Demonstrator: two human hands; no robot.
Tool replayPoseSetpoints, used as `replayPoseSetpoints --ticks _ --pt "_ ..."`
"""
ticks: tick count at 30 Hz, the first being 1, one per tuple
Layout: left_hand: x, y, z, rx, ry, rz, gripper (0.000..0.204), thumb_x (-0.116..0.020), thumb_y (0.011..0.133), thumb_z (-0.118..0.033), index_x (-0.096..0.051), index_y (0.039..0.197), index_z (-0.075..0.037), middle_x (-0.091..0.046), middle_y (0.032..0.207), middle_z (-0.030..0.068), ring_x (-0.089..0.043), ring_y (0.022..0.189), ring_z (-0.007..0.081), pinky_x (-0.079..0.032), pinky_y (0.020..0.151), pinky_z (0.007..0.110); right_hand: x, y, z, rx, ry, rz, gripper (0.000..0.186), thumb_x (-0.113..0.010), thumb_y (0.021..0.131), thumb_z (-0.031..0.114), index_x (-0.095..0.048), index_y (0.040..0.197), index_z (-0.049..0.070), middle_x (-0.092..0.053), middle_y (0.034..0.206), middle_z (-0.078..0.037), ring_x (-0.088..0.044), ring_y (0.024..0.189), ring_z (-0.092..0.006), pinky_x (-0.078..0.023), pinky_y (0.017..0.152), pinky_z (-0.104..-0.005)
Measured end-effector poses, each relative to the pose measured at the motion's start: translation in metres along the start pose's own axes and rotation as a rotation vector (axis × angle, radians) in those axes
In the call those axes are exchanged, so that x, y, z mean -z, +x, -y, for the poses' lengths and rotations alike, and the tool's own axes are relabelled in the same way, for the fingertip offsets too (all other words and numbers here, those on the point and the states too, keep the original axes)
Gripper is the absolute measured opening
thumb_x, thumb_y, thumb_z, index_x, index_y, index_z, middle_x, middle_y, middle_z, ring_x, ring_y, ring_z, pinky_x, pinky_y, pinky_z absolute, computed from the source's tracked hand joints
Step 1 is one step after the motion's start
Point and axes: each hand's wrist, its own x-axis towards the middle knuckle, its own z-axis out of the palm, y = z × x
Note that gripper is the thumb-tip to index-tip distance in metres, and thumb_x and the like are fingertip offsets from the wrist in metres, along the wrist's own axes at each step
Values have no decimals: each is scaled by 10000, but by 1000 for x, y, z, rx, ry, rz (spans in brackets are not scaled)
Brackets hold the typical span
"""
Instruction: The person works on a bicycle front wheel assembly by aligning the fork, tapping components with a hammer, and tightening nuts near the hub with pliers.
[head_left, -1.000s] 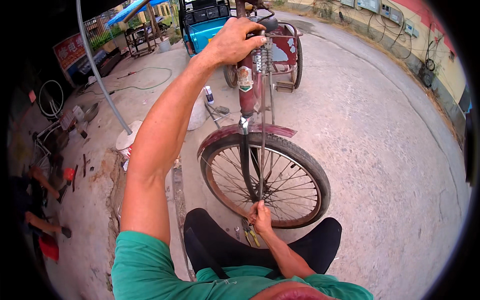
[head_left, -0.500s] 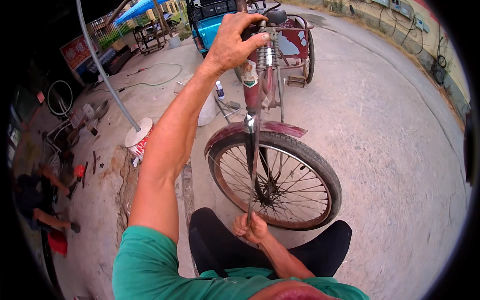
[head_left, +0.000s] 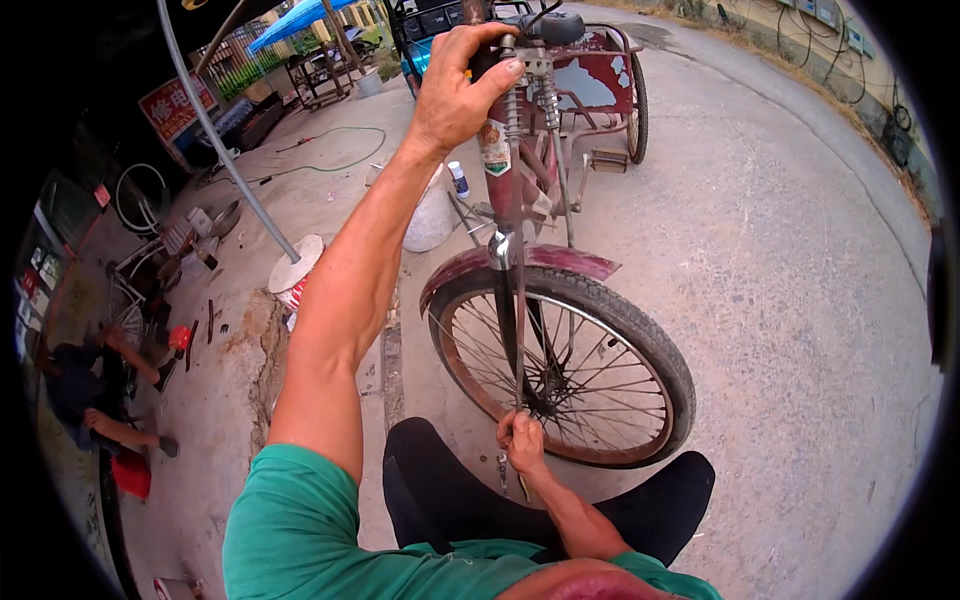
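While rusty spokes (head_left: 590, 375) fan out, hands clasp metal.

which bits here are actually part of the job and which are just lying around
In hand:
- left hand gripping the top of the red tricycle
- right hand at the front wheel, low beside the fork

Lying about:
- white bucket
- small bottle
- green hose
- spare wheel rim

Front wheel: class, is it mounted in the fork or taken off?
Mounted: the front wheel sits between the fork legs under the mudguard.
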Motion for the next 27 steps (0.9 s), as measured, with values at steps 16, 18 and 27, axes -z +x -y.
replayPoseSetpoints --ticks 16,18,27 --pt "-12 -5 3 -37 5 -72 423 -702 870 -341 -648 1227 -120 -613 1136 66 -515 1122 240 -420 996 359 121 -28 101 144 -807 -194 597 -405 1053 458 -603 730 -3 -572 585 -90 -552 527 -213 -435 527 -365" --pt "-10 -7 4 -29 -6 -83 430 -707 869 -345 -651 1232 -122 -613 1153 63 -510 1137 240 -416 1006 359 111 -24 94 171 -839 -244 517 -440 1038 391 -613 754 -4 -593 616 -135 -604 582 -317 -461 567 -419" --pt "-14 -5 6 -56 -79 -127 401 -753 815 -330 -684 1158 -134 -616 1008 49 -496 1028 260 -412 932 395 62 0 63 145 -706 -311 492 -490 1030 399 -616 784 -8 -582 613 -90 -571 570 -225 -422 549 -374"
